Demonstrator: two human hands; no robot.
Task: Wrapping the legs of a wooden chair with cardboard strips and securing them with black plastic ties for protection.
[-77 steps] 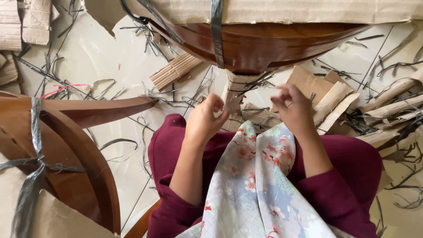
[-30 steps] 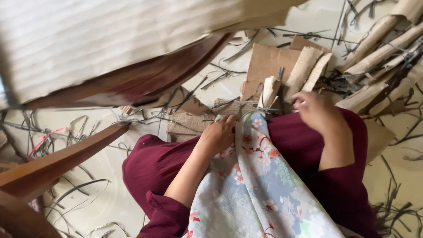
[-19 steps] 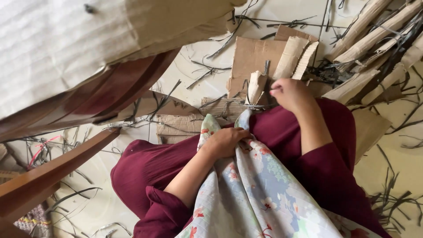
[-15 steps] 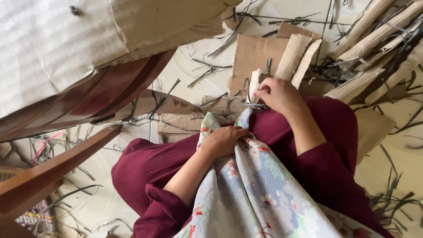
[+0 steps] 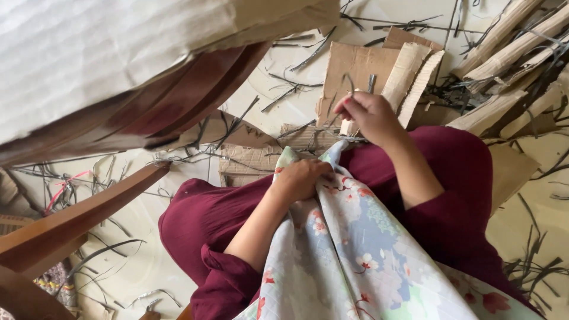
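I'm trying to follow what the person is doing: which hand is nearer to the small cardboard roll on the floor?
The right hand is nearer, touching the small cardboard roll. The left hand rests lower, on the floral cloth.

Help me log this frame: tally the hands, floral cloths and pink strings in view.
Hands: 2, left hand on the cloth, right hand pinching a grey strap
Floral cloth: 1
Pink string: 1
Total: 4

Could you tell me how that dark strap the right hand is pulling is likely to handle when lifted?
The strap curls above the right hand, so it is probably springy and light. Similar strips lie bent on the floor, suggesting it holds kinks.
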